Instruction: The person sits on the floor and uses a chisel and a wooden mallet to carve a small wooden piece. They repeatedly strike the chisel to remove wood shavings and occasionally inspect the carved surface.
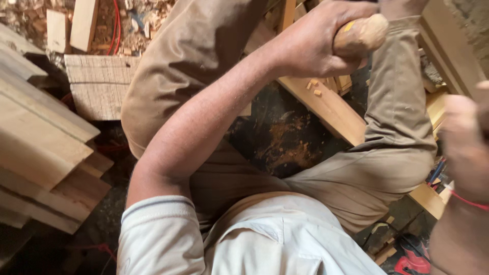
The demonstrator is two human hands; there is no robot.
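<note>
My left hand [310,46] is closed around a rounded wooden tool handle [362,33] at the top of the view, above a light wooden beam [326,107] that lies between my knees. Small wood chips [313,86] sit on the beam just under the hand. The tool's working end is hidden behind the hand. At the right edge, my right hand [466,145] is raised and blurred, with a red thread [471,202] around its wrist. Its fingers look curled, but whether it holds anything does not show.
Stacked wooden planks [41,147] fill the left side, and a rough board [97,84] lies beyond them. Shavings [285,147] cover the dark floor. More timber pieces [438,107] sit by my right leg, with a red tool [412,259] at the bottom right.
</note>
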